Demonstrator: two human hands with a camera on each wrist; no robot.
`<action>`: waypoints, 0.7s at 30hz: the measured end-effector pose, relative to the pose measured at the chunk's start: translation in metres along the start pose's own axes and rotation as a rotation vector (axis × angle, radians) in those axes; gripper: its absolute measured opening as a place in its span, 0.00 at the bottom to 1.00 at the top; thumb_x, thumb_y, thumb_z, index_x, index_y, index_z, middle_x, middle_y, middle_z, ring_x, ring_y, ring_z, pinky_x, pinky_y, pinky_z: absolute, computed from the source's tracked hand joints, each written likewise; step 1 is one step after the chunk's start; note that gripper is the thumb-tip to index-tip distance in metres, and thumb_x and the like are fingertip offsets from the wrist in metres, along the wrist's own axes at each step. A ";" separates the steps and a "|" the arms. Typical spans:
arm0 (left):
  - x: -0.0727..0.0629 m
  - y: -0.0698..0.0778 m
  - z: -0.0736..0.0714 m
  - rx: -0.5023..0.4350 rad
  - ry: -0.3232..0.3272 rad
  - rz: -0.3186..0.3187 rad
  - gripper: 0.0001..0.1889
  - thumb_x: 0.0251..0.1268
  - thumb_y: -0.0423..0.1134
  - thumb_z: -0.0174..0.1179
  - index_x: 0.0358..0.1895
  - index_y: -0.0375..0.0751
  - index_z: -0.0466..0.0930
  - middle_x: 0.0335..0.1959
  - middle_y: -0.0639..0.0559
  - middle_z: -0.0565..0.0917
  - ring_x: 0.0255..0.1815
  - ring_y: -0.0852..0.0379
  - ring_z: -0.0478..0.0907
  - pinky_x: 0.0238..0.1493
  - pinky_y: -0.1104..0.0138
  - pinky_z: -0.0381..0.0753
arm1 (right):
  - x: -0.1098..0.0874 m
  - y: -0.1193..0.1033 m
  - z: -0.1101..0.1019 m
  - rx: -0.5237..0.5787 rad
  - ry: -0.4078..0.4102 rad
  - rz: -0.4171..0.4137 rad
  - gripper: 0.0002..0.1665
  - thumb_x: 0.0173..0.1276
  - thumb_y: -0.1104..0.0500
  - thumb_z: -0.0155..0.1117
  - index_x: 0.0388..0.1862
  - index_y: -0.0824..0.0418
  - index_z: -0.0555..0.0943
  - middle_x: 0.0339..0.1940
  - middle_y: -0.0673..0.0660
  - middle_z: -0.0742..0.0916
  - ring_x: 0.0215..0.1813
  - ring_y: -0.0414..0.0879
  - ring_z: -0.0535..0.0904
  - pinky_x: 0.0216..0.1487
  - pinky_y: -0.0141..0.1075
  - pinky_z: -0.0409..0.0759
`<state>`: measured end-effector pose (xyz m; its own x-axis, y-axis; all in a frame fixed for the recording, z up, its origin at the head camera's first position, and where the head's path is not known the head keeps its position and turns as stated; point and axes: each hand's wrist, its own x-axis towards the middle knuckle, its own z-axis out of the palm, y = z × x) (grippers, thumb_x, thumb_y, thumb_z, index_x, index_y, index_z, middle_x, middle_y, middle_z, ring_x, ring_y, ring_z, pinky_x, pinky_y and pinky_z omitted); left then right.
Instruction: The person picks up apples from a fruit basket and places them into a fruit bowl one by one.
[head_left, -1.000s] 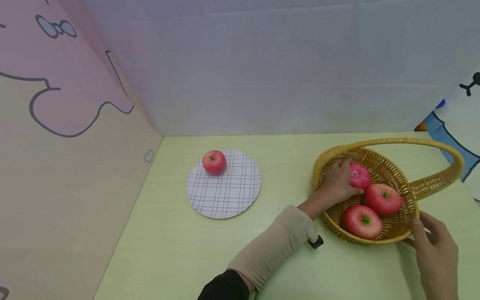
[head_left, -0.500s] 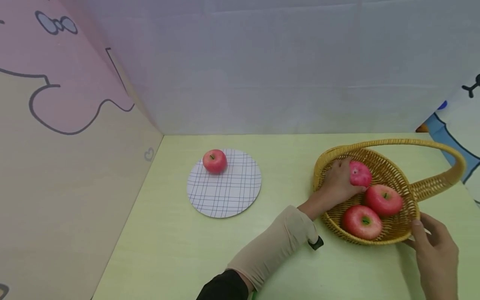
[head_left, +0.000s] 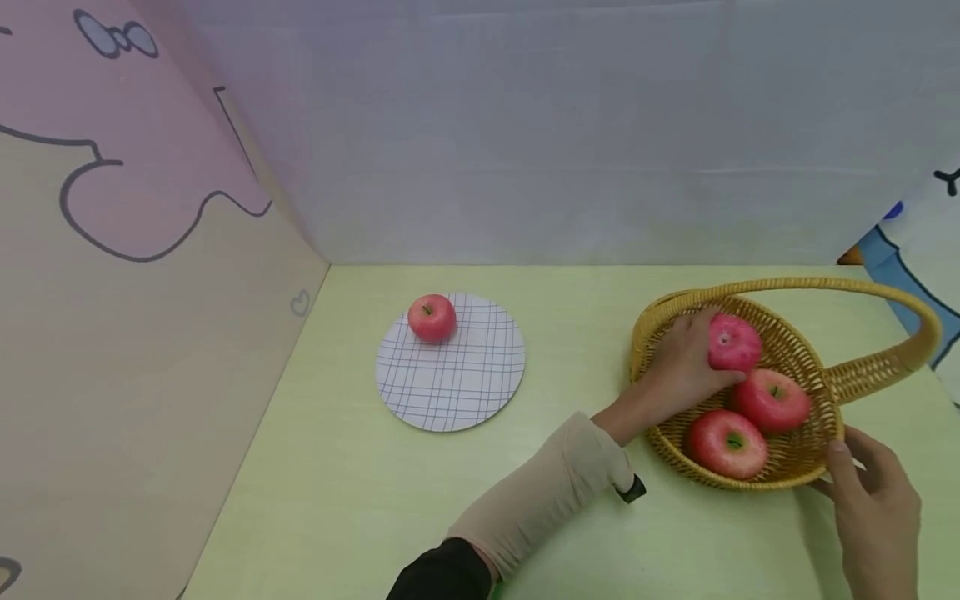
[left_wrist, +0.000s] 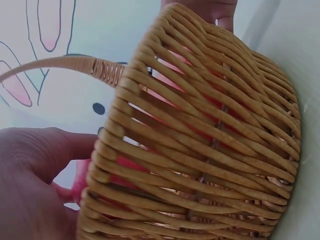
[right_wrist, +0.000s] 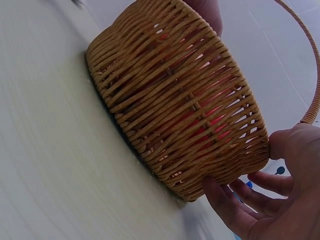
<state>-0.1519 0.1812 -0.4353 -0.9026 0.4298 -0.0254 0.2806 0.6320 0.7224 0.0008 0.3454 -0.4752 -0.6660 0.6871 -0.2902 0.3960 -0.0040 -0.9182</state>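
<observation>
Head view: the left hand [head_left: 686, 367] reaches over the left rim of the wicker basket [head_left: 652, 454] and grips the far apple [head_left: 733, 342], thumb at its near side, fingers at its far left. That apple lies inside the basket, directly to the right of the palm; it is round, with no clear long axis, and its dimpled end faces up and towards the hand. The left hand is the nearer one; the right hand [head_left: 873, 500] holds the near right rim. The middle apple [head_left: 772, 401] sits just beside the left thumb, with the front apple [head_left: 727, 443] nearer the person. The basket's handle [head_left: 870, 379] leans to the right, off the gripping hand; the left rim stands under the left wrist. Well apart to the left, a checked plate [head_left: 457, 392] carries a single apple [head_left: 432, 318]. Left wrist view: the woven wall hides most fingertips, so their exact contact cannot be confirmed. Right wrist view: the right thumb rests at the rim and the fingers curl against the outer wall, pinching it.
</observation>
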 end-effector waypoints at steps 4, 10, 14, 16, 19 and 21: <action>-0.008 0.004 -0.008 -0.003 -0.022 0.042 0.47 0.60 0.55 0.76 0.80 0.62 0.58 0.67 0.63 0.72 0.61 0.70 0.76 0.54 0.77 0.79 | -0.001 0.000 -0.001 -0.005 0.003 -0.003 0.29 0.82 0.50 0.57 0.78 0.50 0.71 0.60 0.35 0.77 0.48 0.25 0.75 0.34 0.14 0.79; -0.024 0.005 -0.022 -0.003 -0.079 0.154 0.47 0.63 0.54 0.74 0.82 0.62 0.56 0.71 0.65 0.69 0.66 0.72 0.72 0.59 0.79 0.75 | 0.000 -0.002 0.000 -0.067 0.012 -0.005 0.29 0.83 0.49 0.54 0.79 0.50 0.69 0.66 0.39 0.76 0.49 0.25 0.74 0.34 0.14 0.79; -0.035 0.003 -0.031 -0.005 -0.100 0.209 0.46 0.64 0.53 0.74 0.82 0.60 0.57 0.71 0.63 0.70 0.67 0.71 0.71 0.60 0.79 0.75 | 0.001 -0.001 0.001 -0.117 0.013 0.007 0.30 0.83 0.47 0.53 0.80 0.48 0.68 0.70 0.40 0.75 0.49 0.24 0.73 0.34 0.14 0.78; -0.040 0.003 -0.035 -0.010 -0.108 0.223 0.46 0.63 0.52 0.74 0.81 0.60 0.57 0.72 0.63 0.70 0.67 0.71 0.72 0.59 0.79 0.76 | 0.002 0.000 0.001 -0.153 0.007 0.004 0.30 0.83 0.46 0.53 0.81 0.46 0.67 0.71 0.40 0.74 0.50 0.24 0.73 0.35 0.14 0.78; -0.047 0.004 -0.040 -0.006 -0.120 0.240 0.46 0.63 0.53 0.74 0.81 0.60 0.58 0.73 0.63 0.70 0.68 0.70 0.71 0.59 0.79 0.77 | 0.003 0.003 0.001 -0.160 0.009 0.003 0.30 0.83 0.46 0.53 0.80 0.46 0.67 0.71 0.40 0.74 0.50 0.25 0.73 0.34 0.14 0.79; -0.052 0.004 -0.044 -0.001 -0.130 0.246 0.46 0.62 0.53 0.74 0.81 0.61 0.58 0.74 0.63 0.69 0.70 0.70 0.71 0.59 0.78 0.77 | 0.002 0.004 0.000 -0.164 0.006 -0.009 0.30 0.83 0.46 0.53 0.81 0.46 0.67 0.72 0.42 0.74 0.52 0.25 0.73 0.34 0.14 0.79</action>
<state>-0.1181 0.1331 -0.4007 -0.7579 0.6494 0.0622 0.4855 0.4978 0.7186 0.0007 0.3470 -0.4797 -0.6664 0.6909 -0.2803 0.4881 0.1201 -0.8645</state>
